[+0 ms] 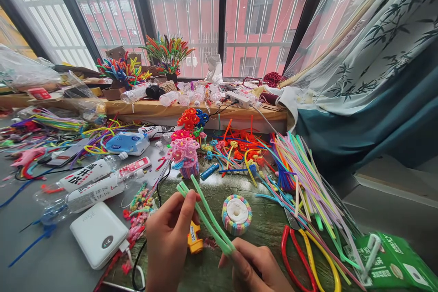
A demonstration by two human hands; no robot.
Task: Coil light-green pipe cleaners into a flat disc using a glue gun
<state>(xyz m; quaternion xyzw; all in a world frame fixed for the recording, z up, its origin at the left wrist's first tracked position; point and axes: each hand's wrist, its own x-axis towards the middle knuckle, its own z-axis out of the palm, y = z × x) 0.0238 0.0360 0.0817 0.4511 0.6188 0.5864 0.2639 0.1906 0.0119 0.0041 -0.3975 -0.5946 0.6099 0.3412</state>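
Several light green pipe cleaners (209, 223) stretch between my two hands above the table. My left hand (173, 232) pinches them near their upper ends between thumb and fingers. One strand's tip stands apart from the rest, to the right of my left thumb. Lower down, my right hand (251, 262) grips the other end, with its fingertips partly hidden. Just behind the strands sits a small round pot (237, 214) wrapped in pastel fuzzy stripes, with a white filling that has a hole in the middle. A yellow plastic object (195, 237) is partly covered by my left hand.
Red and yellow scissors (310, 260) lie at right beside a bundle of pipe cleaners (308, 182) and a green package (393, 260). A white power bank (99, 235) and plastic bottles (92, 191) are at left. Pipe-cleaner flowers (185, 150) stand behind, before the window ledge.
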